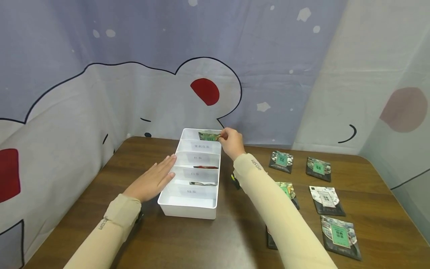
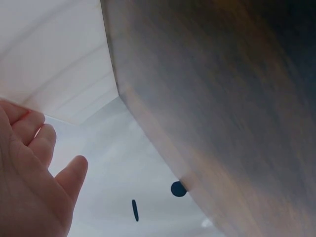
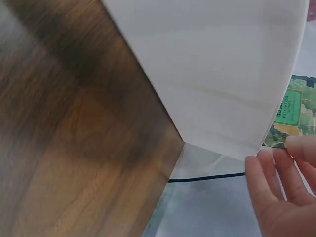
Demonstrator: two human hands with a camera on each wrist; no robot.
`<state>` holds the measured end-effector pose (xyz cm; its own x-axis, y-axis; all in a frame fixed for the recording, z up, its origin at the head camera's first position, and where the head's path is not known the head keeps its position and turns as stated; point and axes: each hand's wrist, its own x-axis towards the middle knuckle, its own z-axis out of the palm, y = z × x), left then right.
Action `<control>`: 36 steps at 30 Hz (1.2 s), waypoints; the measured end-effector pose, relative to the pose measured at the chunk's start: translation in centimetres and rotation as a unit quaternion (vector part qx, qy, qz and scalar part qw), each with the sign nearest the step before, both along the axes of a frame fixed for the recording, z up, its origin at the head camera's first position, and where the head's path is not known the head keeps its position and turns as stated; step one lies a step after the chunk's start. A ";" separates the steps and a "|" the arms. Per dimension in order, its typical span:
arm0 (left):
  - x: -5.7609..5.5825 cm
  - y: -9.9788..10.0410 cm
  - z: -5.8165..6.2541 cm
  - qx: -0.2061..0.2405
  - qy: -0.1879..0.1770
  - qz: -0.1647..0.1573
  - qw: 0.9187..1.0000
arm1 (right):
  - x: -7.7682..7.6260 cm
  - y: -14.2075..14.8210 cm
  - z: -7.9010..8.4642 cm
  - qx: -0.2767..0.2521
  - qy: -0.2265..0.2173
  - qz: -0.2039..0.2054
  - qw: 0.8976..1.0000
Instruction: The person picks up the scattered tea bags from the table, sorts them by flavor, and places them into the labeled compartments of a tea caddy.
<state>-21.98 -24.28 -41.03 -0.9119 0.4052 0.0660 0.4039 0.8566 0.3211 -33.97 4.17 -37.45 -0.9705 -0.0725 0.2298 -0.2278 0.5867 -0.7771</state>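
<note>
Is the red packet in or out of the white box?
In: only a thin edge of the red packet shows, down inside the white box.

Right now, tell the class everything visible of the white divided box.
The white divided box looks like plastic: long, rectangular, open-topped, with four labelled dividers. It sits upright on the brown table. The left hand touches its left rim. A red packet and a pale packet sit inside, in separate compartments; the right hand pinches a green packet at the rear compartment. Whether that hand touches the box is unclear.
</note>
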 end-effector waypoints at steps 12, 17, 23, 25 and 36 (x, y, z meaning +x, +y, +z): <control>0.0 0.0 0.0 0.003 0.000 -0.002 1.000 | -0.1 0.0 -0.2 0.069 -0.022 0.018 0.997; -0.1 0.1 0.1 0.005 -0.001 -0.004 1.000 | -0.1 0.3 -0.1 0.071 -0.018 0.025 0.997; -0.2 0.2 0.1 0.003 -0.003 -0.005 1.000 | -0.2 1.1 -0.2 0.067 -0.015 0.044 0.997; -0.3 0.2 0.1 0.003 -0.003 -0.006 1.000 | -0.2 1.6 -0.2 0.061 -0.012 0.051 0.997; -0.4 0.2 0.1 -0.003 -0.002 -0.008 1.000 | 0.2 5.3 -1.0 0.047 0.002 0.068 0.997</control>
